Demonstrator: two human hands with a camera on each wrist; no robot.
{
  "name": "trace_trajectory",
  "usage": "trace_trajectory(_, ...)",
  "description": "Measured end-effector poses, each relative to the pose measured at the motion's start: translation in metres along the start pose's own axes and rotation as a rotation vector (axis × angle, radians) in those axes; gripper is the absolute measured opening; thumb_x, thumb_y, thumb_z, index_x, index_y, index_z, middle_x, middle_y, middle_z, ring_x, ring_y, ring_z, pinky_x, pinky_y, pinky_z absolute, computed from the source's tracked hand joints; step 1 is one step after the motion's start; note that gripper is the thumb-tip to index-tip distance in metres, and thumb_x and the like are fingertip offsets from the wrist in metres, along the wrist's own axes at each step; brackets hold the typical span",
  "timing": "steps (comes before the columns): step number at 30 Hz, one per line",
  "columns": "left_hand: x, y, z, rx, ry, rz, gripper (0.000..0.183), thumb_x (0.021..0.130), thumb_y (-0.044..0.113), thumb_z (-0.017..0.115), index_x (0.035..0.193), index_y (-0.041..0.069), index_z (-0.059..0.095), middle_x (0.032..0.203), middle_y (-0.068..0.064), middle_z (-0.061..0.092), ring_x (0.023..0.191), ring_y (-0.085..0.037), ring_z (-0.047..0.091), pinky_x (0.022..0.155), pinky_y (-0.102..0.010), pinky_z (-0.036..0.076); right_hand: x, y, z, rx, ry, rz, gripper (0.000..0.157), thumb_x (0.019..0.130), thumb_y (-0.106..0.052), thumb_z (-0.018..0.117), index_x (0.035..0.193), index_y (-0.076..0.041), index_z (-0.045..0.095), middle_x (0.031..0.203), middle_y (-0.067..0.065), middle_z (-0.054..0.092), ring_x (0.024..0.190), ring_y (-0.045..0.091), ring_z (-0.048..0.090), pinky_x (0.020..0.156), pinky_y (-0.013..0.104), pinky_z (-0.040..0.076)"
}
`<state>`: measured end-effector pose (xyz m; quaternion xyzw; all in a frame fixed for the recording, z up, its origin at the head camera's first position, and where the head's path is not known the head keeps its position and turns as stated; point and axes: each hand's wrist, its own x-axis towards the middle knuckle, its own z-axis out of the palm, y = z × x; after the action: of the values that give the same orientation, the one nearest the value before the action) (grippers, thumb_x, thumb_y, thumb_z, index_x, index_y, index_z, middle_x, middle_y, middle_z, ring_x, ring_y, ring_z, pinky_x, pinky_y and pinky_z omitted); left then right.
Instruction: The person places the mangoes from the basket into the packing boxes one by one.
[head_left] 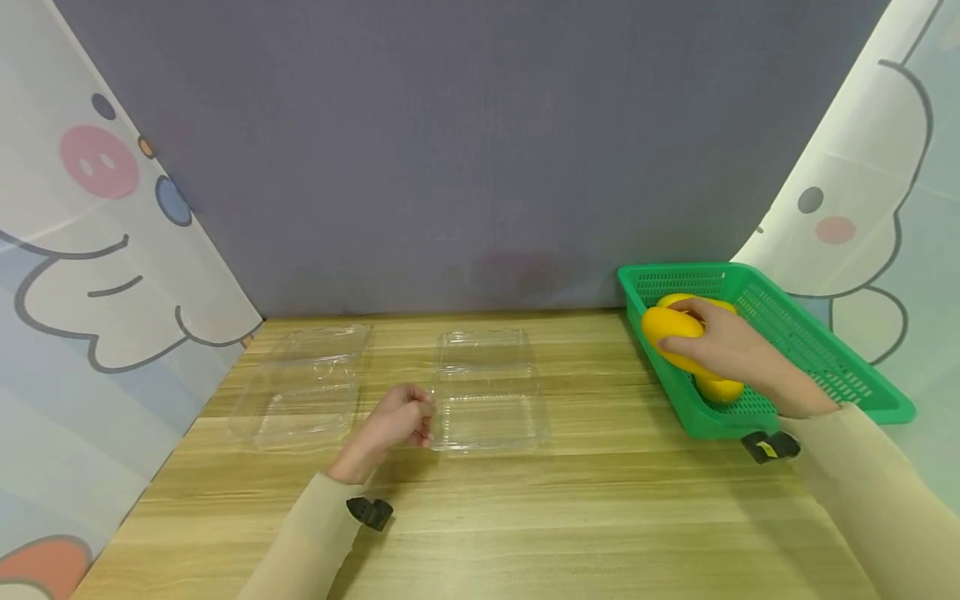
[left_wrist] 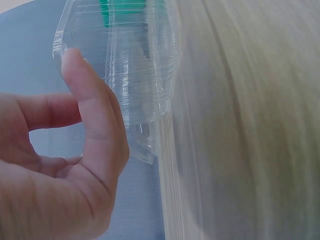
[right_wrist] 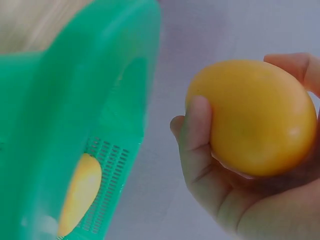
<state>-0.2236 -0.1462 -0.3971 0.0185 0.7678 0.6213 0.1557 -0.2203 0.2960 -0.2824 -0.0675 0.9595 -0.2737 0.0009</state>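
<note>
In the head view my right hand [head_left: 723, 340] grips a yellow mango [head_left: 672, 335], raised over the left side of a green basket [head_left: 813, 329]. The right wrist view shows thumb and fingers wrapped round this mango [right_wrist: 250, 117], outside the basket's rim. More yellow mangoes [head_left: 720, 390] lie in the basket, partly hidden by the hand. My left hand [head_left: 401, 417] is at the left edge of an open clear plastic container [head_left: 487, 450] with its lid raised behind. In the left wrist view its bent fingers [left_wrist: 95, 115] hold the container's rim [left_wrist: 59, 45].
A second clear plastic container [head_left: 300, 417], also with its lid up, stands on the left of the wooden table [head_left: 570, 517]. Behind the table rises a grey panel [head_left: 487, 167]. Cartoon-printed sheets [head_left: 120, 283] flank both sides.
</note>
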Motion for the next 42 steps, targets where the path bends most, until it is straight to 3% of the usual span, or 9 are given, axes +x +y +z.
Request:
trace_trajectory(7,-0.001,0.002,0.0,-0.001,-0.009,0.003,0.021,0.098,0.003,0.051,0.114,-0.01,0.048,0.082,-0.012,0.052,0.059,-0.021,0.058,0.056,-0.029,0.055,-0.001,-0.007,0.0,0.024,0.009,-0.017,0.064,0.097,-0.041,0.064,0.145,-0.003,0.044,0.12,0.02,0.058,0.09,0.03,0.056,0.07,0.035,0.046)
trace_trajectory(18,-0.001,0.002,0.001,-0.002,-0.014,-0.006,0.022,0.098,0.003,0.051,0.115,-0.01,0.049,0.081,-0.012,0.053,0.06,-0.02,0.058,0.056,-0.029,0.055,-0.002,-0.016,0.004,0.008,0.009,-0.024,0.069,0.098,-0.041,0.062,0.148,0.0,0.039,0.124,0.022,0.056,0.094,0.032,0.055,0.072,0.036,0.045)
trace_trajectory(42,0.0,0.001,0.003,-0.015,-0.015,-0.001,0.021,0.098,0.003,0.049,0.115,-0.01,0.047,0.081,-0.011,0.051,0.059,-0.021,0.058,0.056,-0.029,0.055,-0.003,-0.043,0.027,0.097,-0.005,-0.062,0.066,0.097,-0.04,0.064,0.148,-0.003,0.042,0.129,0.017,0.054,0.093,0.029,0.055,0.072,0.035,0.047)
